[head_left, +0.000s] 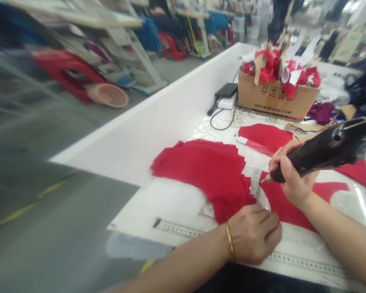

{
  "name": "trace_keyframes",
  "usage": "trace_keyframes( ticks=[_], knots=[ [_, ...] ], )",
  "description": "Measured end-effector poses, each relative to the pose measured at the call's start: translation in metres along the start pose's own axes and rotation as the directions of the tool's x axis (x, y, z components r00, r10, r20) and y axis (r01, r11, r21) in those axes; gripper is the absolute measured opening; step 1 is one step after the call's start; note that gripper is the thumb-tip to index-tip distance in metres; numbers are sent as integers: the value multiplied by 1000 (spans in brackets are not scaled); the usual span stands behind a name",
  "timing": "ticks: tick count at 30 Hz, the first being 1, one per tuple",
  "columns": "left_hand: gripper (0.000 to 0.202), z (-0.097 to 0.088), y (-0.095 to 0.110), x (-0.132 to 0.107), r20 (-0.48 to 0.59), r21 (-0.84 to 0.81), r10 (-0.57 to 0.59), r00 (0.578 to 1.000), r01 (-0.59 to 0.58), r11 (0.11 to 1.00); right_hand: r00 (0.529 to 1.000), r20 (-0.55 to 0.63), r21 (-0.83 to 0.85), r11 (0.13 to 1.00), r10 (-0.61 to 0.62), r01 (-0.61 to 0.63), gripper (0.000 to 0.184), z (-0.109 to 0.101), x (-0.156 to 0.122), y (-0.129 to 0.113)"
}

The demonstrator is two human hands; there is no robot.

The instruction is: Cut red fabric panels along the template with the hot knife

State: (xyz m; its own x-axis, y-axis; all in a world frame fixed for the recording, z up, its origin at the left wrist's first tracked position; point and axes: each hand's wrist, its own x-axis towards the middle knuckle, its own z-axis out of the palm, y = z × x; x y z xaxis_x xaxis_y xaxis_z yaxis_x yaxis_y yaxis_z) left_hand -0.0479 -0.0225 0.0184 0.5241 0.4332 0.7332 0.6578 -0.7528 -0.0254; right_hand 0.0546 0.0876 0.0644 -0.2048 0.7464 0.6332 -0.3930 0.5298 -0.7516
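My right hand [295,179] is wrapped around a black, tube-shaped handheld tool [326,148] with a pointed metal tip. That tip touches or hovers just over the left edge of a cut red fabric piece [293,203]; which of the two I cannot tell. Curled and pressed together, the fingers of my left hand [254,232] rest at the near edge of a pale curved strip [264,199] beside the red piece. What they pinch, if anything, is hidden. A stack of red fabric pieces [201,162] lies just beyond and left of this hand. A gold bangle [230,242] circles my left wrist.
Printed measuring strips [179,228] run along the near part of the white table [167,199]. Another red piece [265,136] lies farther back, near a cardboard box [274,99] of red and white scraps. A black device with a cable [227,91] sits by the raised white side panel [146,130].
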Motion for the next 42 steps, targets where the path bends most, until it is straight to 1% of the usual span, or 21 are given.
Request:
trace_keyframes(
  ticks=[2, 4, 6, 8, 11, 15, 18, 20, 23, 26, 30, 35, 37, 40, 42],
  knots=[
    [20, 0, 0, -1, 15, 2, 9, 1000, -9, 1000, 1000, 9, -1, 1000, 19, -19, 13, 0, 0, -1],
    [21, 0, -1, -1, 11, -15, 3, 1000, -3, 1000, 1000, -16, 21, 1000, 9, -9, 11, 0, 0, -2],
    [23, 0, -3, -1, -1, -36, -4, 1000, 4, 999, 999, -53, 37, 999, -9, 11, 21, -3, 0, -5],
    [23, 0, -3, 0, -4, -35, -9, 1000, 9, 999, 997, -76, 27, 999, -28, 30, 29, -8, 1, -8],
    [21, 0, 1, 3, 16, 28, -33, 999, 33, 999, 994, -87, -9, 998, -61, 60, 27, -21, 4, -11],
    [27, -3, 16, 17, 122, 87, -97, 988, 86, 992, 990, -139, -45, 999, -32, 26, 26, -40, 7, -11],
    [31, 5, 22, 29, 185, 115, -102, 978, 81, 990, 982, -180, -75, 997, -47, 34, 27, -48, 10, -7],
    [29, 18, 21, 34, 177, 168, -102, 979, 72, 983, 979, -192, -93, 994, -67, 50, 27, -50, 11, -4],
    [28, 41, 15, 36, 142, 237, -122, 982, 86, 968, 980, -194, -113, 993, -50, 28, 26, -51, 11, 0],
    [28, 55, 10, 34, 110, 241, -124, 986, 94, 966, 980, -191, -121, 992, -53, 30, 28, -50, 12, 1],
    [29, 53, 4, 32, 52, 197, -111, 992, 99, 975, 983, -175, -128, 991, -60, 38, 28, -46, 12, 1],
    [23, 48, -1, 33, -13, 146, -159, 987, 159, 976, 984, -178, -88, 996, -2, -14, 26, -40, 10, 1],
    [21, 48, -2, 32, -8, 128, -168, 986, 168, 978, 984, -179, -78, 997, 1, -15, 25, -40, 9, 2],
    [19, 48, -1, 30, 23, 114, -174, 985, 170, 979, 988, -154, -137, 990, 24, -46, 18, -41, 8, 3],
    [20, 49, -1, 29, 41, 102, -176, 983, 171, 980, 988, -143, -169, 983, 53, -77, 20, -42, 8, 4]
  ],
)
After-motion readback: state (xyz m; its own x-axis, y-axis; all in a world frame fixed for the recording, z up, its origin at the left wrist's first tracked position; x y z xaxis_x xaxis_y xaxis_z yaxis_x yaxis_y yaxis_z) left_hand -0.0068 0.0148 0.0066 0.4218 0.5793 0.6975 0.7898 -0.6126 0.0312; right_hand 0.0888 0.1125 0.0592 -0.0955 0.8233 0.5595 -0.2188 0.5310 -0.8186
